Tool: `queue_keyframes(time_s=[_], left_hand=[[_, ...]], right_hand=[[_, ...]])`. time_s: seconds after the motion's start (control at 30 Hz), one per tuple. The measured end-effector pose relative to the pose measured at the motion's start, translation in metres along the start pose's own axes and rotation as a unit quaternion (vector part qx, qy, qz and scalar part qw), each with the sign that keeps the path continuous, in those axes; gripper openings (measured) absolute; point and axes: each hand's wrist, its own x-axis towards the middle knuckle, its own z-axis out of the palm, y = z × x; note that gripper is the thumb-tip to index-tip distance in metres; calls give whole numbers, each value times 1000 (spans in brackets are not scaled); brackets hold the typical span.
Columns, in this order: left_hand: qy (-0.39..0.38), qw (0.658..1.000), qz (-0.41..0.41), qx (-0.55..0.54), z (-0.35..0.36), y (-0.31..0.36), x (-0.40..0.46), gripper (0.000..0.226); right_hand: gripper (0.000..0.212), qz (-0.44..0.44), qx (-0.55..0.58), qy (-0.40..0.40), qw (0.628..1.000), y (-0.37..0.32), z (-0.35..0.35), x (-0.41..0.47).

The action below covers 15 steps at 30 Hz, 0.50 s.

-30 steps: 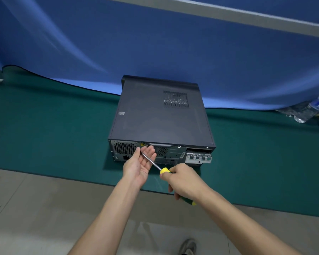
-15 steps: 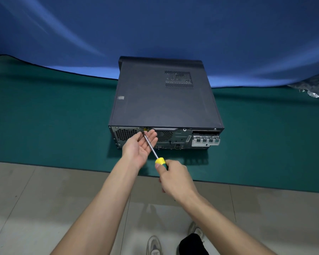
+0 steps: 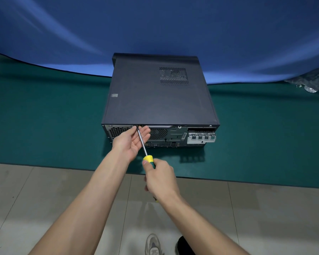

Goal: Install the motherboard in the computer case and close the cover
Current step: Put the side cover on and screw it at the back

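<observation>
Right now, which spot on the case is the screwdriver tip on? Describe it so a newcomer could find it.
Start at the black computer case on the green mat and go to its rear panel, facing the camera. Along the panel's top edge, the screwdriver tip meets a point between the honeycomb vent at the left corner and the long cover handle, beside the left hand's fingertips.

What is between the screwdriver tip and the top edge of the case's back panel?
Nothing visible. The screwdriver tip already meets the computer case at its rear top edge. The left hand lies open beside the shaft, not blocking it; the right hand holds the handle.
</observation>
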Motion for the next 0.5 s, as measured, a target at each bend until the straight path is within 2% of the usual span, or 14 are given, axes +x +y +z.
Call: queue_keyframes(time_s=[0.5], left_hand=[[30, 998, 14, 47, 1, 3, 2, 20]], right_hand=[[28, 32, 61, 18, 997, -5, 16, -3]])
